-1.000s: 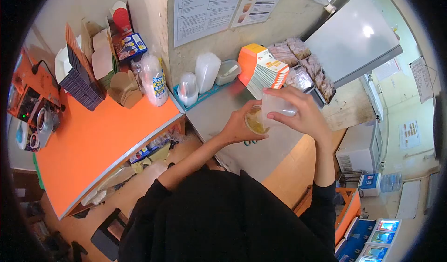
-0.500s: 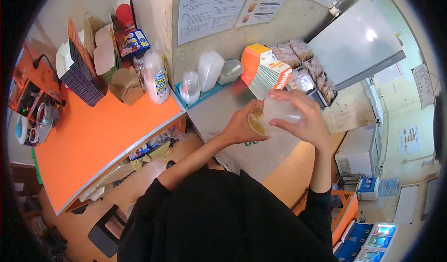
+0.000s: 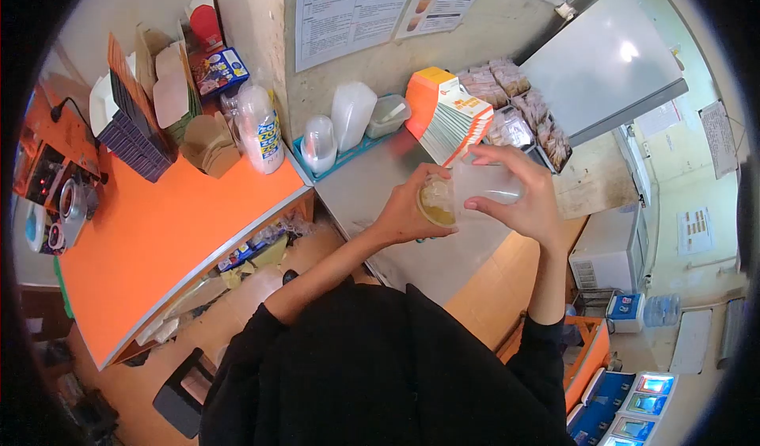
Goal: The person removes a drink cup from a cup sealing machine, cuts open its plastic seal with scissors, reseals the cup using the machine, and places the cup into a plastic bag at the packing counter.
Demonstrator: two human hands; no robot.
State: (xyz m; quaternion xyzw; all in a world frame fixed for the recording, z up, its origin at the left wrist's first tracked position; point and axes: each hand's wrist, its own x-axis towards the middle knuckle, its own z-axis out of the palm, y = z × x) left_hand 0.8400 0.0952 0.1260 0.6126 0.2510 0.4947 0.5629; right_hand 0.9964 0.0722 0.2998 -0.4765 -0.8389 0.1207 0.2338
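My left hand (image 3: 405, 211) is wrapped round a clear cup (image 3: 437, 201) that holds something yellowish-green with pale pieces on top. In my right hand (image 3: 529, 199) is a translucent cup (image 3: 489, 182), tipped on its side between thumb and fingers. Its mouth faces the rim of the clear cup, and the two rims are close together. Whether they touch cannot be made out. Both hands are above the grey metal counter (image 3: 372, 188).
Behind my hands stand folded orange-and-white boxes (image 3: 451, 117), a blue tray (image 3: 336, 161) with plastic containers and packed bags (image 3: 507, 81). On the left, an orange counter (image 3: 158, 240) carries stacked cartons (image 3: 131, 133) and wrapped cups (image 3: 257, 125).
The translucent cup has tilted from mouth-down to nearly level and shifted slightly right with my right hand. More pale pieces show in the clear cup. My left hand has barely moved.
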